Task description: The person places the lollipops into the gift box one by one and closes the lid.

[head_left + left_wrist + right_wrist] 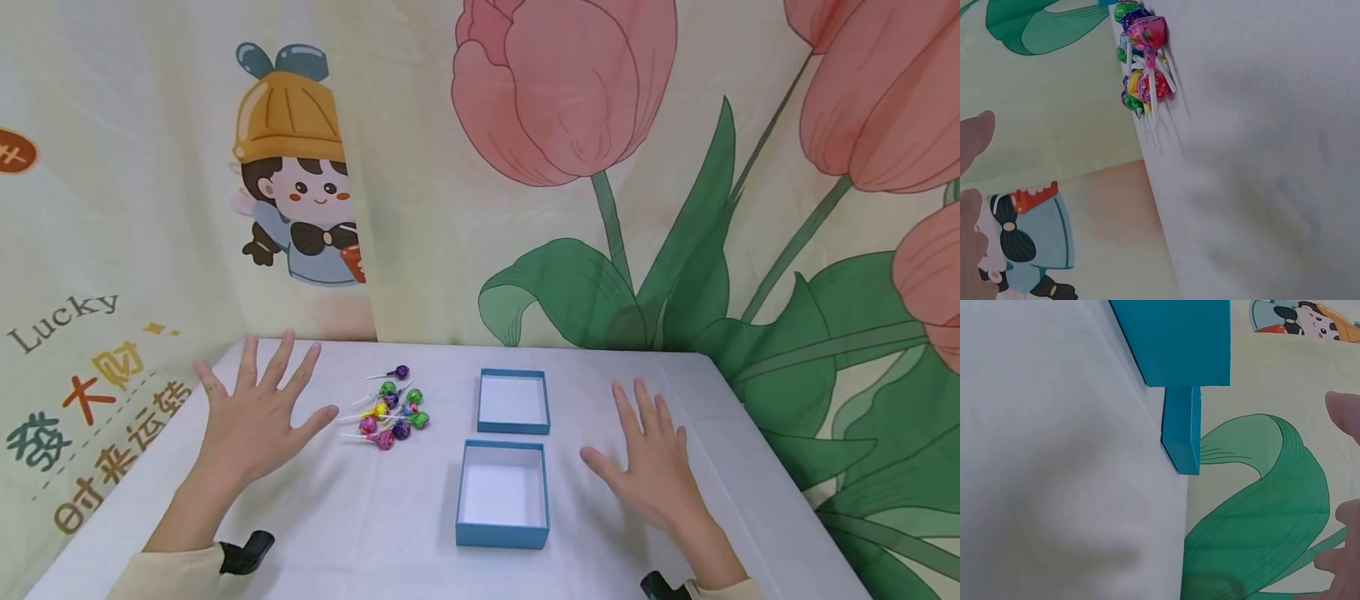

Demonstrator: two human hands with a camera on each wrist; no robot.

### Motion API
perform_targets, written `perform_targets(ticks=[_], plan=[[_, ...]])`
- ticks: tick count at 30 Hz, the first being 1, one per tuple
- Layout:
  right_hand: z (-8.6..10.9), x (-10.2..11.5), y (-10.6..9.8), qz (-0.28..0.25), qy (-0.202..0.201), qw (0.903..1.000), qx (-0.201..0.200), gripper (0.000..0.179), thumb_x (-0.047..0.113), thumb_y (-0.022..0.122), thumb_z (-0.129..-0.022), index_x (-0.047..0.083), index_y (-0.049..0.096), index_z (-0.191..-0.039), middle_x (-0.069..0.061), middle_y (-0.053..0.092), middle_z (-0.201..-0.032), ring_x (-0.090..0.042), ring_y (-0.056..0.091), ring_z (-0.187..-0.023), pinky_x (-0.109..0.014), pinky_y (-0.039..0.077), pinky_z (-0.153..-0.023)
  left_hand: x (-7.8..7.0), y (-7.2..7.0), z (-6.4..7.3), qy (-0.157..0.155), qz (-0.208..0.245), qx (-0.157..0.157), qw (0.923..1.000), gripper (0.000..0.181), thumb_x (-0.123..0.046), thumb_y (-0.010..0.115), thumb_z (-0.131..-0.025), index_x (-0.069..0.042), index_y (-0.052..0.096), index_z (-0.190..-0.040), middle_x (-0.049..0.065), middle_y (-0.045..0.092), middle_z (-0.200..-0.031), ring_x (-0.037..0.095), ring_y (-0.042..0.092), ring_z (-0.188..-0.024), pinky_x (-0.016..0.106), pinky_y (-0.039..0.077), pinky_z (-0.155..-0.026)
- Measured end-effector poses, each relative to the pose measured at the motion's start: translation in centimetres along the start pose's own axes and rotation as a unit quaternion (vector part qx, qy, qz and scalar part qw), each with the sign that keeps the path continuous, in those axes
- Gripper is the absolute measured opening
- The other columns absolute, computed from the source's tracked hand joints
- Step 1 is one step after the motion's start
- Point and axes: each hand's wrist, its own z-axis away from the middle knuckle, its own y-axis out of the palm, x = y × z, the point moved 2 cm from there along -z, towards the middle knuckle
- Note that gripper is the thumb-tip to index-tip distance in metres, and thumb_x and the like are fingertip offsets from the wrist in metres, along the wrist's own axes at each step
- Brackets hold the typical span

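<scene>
My left hand hovers over the left part of the table with its fingers spread and straight, holding nothing. To its right lies a loose pile of lollipops in bright wrappers, purple, green, yellow and pink, on white sticks; they also show at the top of the left wrist view. A blue box with a white inside stands open at the middle front. Behind it lies a shallower blue lid, its white inside facing up. My right hand is held to the right of the box, fingers extended, touching nothing.
A white cloth covers the table. Behind it hangs a curtain printed with tulips and a cartoon child. Black straps sit at both wrists, by light sleeves.
</scene>
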Motion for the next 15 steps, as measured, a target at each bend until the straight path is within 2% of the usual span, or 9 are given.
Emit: perform_targets(ticks=[5, 10, 15], plan=[[0.9, 0.1, 0.8, -0.038, 0.014, 0.9992, 0.003, 0.102, 0.069, 0.063, -0.097, 0.021, 0.015, -0.172, -0.021, 0.011, -0.176, -0.057, 0.017, -0.156, -0.085, 0.021, -0.113, -0.6, 0.5, -0.8, 0.01, 0.006, 0.004, 0.9999, 0.097, -0.071, 0.058, -0.097, -0.024, 0.017, -0.171, 0.014, 0.004, -0.178, 0.053, -0.01, -0.16, 0.079, -0.028, -0.107], [1.6, 0.2, 1.6, -0.072, 0.051, 0.9957, 0.027, 0.101, 0.074, 0.058, -0.097, 0.025, 0.013, -0.172, -0.018, 0.012, -0.177, -0.052, 0.025, -0.156, -0.084, 0.038, -0.103, -1.3, 1.3, -1.4, 0.015, 0.023, 0.013, 0.9995, 0.098, -0.069, 0.061, -0.096, -0.023, 0.019, -0.171, 0.015, 0.005, -0.178, 0.053, -0.006, -0.16, 0.085, -0.018, -0.109], [2.2, 0.6, 2.2, -0.1, 0.094, 0.9889, 0.057, 0.102, 0.078, 0.057, -0.095, 0.028, 0.013, -0.172, -0.016, 0.014, -0.177, -0.049, 0.026, -0.156, -0.085, 0.039, -0.101, -2.0, 1.9, -2.2, 0.02, 0.049, 0.02, 0.9984, 0.097, -0.068, 0.061, -0.096, -0.022, 0.02, -0.171, 0.015, 0.006, -0.178, 0.054, 0.0, -0.16, 0.087, -0.013, -0.11]])
